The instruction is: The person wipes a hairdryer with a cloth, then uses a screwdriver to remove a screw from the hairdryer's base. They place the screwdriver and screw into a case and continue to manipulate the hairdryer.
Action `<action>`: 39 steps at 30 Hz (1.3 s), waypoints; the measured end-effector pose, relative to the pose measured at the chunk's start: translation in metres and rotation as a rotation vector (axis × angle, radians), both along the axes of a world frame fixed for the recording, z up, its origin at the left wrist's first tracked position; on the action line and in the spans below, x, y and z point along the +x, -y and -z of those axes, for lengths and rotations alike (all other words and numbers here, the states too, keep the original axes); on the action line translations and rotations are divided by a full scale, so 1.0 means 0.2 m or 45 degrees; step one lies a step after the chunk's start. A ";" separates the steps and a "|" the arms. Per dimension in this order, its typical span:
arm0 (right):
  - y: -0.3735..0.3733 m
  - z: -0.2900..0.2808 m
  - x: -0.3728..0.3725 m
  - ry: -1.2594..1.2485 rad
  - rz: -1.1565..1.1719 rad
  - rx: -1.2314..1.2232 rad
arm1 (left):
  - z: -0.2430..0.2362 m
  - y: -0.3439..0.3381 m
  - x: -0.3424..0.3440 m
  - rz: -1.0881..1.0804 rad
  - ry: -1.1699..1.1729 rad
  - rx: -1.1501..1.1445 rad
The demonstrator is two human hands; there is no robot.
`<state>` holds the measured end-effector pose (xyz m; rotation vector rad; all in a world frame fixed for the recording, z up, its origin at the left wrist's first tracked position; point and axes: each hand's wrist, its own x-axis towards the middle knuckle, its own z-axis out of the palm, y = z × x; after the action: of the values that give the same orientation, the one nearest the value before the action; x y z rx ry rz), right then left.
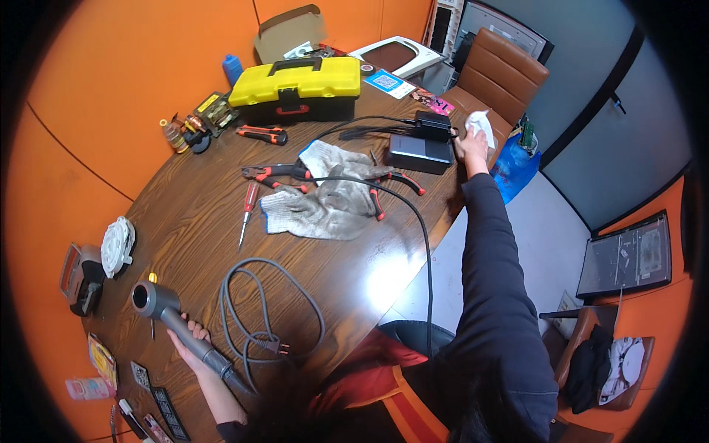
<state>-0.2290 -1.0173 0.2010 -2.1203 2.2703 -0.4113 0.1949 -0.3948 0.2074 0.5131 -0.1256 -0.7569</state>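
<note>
My left hand (193, 351) is wrapped round the handle of a grey hair dryer (159, 299), held over the table's near left with its round head pointing away to the left. Its grey cord (238, 336) lies in loose loops beside it, a two-pin plug among them. At the far right edge of the table, my outstretched right hand (471, 148) has its fingers on a crumpled white tissue (481, 125). Just left of that hand are a black box (419, 153) and a black adapter (433, 125) resting on it.
Grey-white work gloves (321, 216) lie mid-table over red-and-black pliers (402, 182), near a screwdriver (249, 203) and a utility knife (262, 134). A yellow-lidded toolbox (295, 81) stands behind. A black cable (422, 236) crosses the table's near edge. A brown chair (506, 70) stands at the far right.
</note>
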 end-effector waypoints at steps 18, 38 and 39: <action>-2.00 -0.30 0.08 0.690 -1.242 0.469 | -0.02 0.05 -0.05 -0.079 0.160 0.234; -1.70 -0.21 0.50 -0.220 -0.596 -0.148 | -0.16 0.10 -0.14 -0.081 -0.041 0.289; -1.73 -0.23 0.55 -0.048 -0.750 -0.423 | -0.16 0.11 -0.14 -0.084 -0.044 0.305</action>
<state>-0.1197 -0.6716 0.2462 -2.8215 1.5469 -0.7569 0.1670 -0.4160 0.2400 0.7278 0.0144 -0.7198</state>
